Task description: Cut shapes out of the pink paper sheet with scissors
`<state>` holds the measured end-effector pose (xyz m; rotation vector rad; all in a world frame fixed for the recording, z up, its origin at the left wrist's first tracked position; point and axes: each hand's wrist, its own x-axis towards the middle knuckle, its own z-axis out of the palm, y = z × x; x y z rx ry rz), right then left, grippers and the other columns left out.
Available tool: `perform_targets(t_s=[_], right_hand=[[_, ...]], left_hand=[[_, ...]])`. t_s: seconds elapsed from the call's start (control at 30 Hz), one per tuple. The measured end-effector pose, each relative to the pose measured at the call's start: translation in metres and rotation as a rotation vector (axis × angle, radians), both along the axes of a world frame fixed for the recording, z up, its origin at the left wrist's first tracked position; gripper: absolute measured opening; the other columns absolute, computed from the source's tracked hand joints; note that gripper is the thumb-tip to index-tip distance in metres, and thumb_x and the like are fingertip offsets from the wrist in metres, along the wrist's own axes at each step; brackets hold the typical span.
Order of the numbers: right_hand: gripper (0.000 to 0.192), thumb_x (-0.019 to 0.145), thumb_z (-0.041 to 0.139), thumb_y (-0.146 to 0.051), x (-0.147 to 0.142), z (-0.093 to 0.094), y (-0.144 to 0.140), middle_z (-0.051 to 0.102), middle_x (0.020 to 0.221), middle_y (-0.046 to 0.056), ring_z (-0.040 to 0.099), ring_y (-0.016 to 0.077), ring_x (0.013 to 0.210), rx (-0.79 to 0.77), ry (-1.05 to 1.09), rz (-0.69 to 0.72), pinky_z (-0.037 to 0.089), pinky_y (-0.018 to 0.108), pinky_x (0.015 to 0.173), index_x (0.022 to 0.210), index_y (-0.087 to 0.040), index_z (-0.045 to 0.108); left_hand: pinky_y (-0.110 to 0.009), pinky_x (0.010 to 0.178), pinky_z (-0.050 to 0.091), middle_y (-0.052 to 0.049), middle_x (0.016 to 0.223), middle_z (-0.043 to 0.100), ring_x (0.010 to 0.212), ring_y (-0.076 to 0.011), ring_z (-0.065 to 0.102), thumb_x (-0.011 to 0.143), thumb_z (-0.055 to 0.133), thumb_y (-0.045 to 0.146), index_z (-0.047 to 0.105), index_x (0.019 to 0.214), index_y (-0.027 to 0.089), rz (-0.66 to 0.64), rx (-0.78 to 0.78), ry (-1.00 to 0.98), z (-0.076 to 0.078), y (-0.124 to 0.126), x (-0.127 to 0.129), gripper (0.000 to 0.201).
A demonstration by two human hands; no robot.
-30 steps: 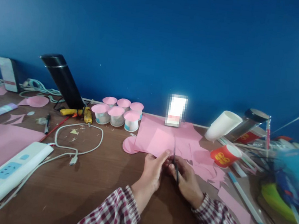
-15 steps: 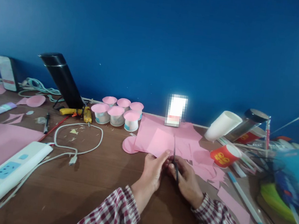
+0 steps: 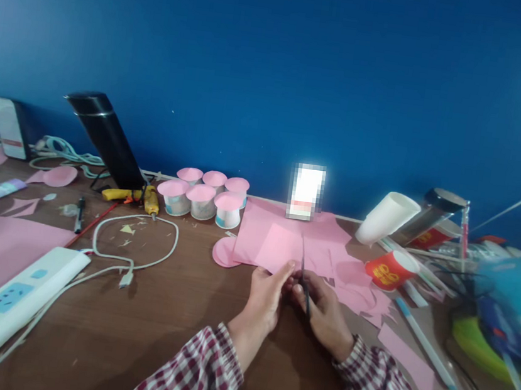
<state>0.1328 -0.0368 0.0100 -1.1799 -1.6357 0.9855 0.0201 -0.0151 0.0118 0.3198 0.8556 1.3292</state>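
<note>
My left hand [image 3: 265, 297] pinches the near edge of a pink paper piece [image 3: 279, 248] held up over the brown table [image 3: 167, 335]. My right hand [image 3: 324, 313] grips dark scissors [image 3: 303, 276], whose blades point up into the paper's right side. Both wrists wear red and white checked sleeves. More pink paper sheets [image 3: 326, 241] lie flat behind the hands.
Several pink-topped paper cups [image 3: 203, 197] stand at the back, beside a yellow glue gun [image 3: 146, 199] and a tilted black flask [image 3: 106, 138]. A white power strip [image 3: 4, 309] and cable [image 3: 140, 250] lie left. A red cup [image 3: 389, 269], a white cup [image 3: 387, 218] and pens lie right.
</note>
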Motion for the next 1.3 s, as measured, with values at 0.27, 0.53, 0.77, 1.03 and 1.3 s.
perform_targets(t_s=[0.27, 0.53, 0.77, 1.03, 1.3], right_hand=[[0.028, 0.087, 0.058, -0.039, -0.0002, -0.0015, 0.001, 0.066, 0.084, 0.005, 0.06, 0.0157, 0.067, -0.042, 0.027, -0.001, 0.053, 0.026, 0.065, 0.106, -0.018, 0.061], [0.028, 0.088, 0.057, -0.039, 0.0003, -0.0004, 0.0008, 0.067, 0.084, 0.005, 0.06, 0.0159, 0.067, -0.03, 0.01, -0.008, 0.053, 0.027, 0.066, 0.106, -0.018, 0.06], [0.026, 0.089, 0.055, -0.038, 0.0005, 0.001, 0.0007, 0.068, 0.089, 0.007, 0.061, 0.0165, 0.07, -0.01, -0.002, 0.0, 0.053, 0.028, 0.069, 0.106, -0.019, 0.061], [0.026, 0.087, 0.059, -0.038, -0.0006, 0.0031, 0.0006, 0.07, 0.089, 0.006, 0.063, 0.0167, 0.071, -0.016, 0.021, -0.009, 0.054, 0.028, 0.068, 0.104, -0.019, 0.062], [0.027, 0.086, 0.058, -0.041, -0.0012, 0.0058, 0.0002, 0.07, 0.087, 0.006, 0.064, 0.0181, 0.071, -0.002, -0.03, -0.023, 0.054, 0.028, 0.068, 0.101, -0.018, 0.062]], left_hand=[[-0.023, 0.049, 0.045, -0.005, 0.062, 0.064, 0.052, -0.0121, 0.057, 0.058, 0.081, 0.028, 0.065, 0.073, 0.008, -0.004, 0.017, -0.009, 0.0009, -0.0004, 0.0002, 0.03], [-0.022, 0.05, 0.045, -0.003, 0.061, 0.063, 0.052, -0.0111, 0.057, 0.056, 0.082, 0.03, 0.064, 0.074, 0.009, 0.012, 0.015, -0.007, 0.0018, 0.0, 0.0005, 0.033], [-0.022, 0.049, 0.044, -0.002, 0.061, 0.062, 0.051, -0.0105, 0.055, 0.055, 0.082, 0.033, 0.064, 0.074, 0.009, 0.005, 0.015, -0.013, -0.0003, -0.0005, -0.0001, 0.035], [-0.022, 0.049, 0.044, -0.002, 0.062, 0.062, 0.051, -0.0097, 0.055, 0.057, 0.081, 0.027, 0.063, 0.077, 0.009, 0.008, -0.002, -0.011, 0.0016, 0.0001, -0.0002, 0.032], [-0.023, 0.051, 0.044, -0.003, 0.063, 0.063, 0.053, -0.0115, 0.056, 0.058, 0.08, 0.028, 0.064, 0.077, 0.009, 0.004, 0.021, 0.0, 0.0016, -0.0009, -0.0006, 0.031]])
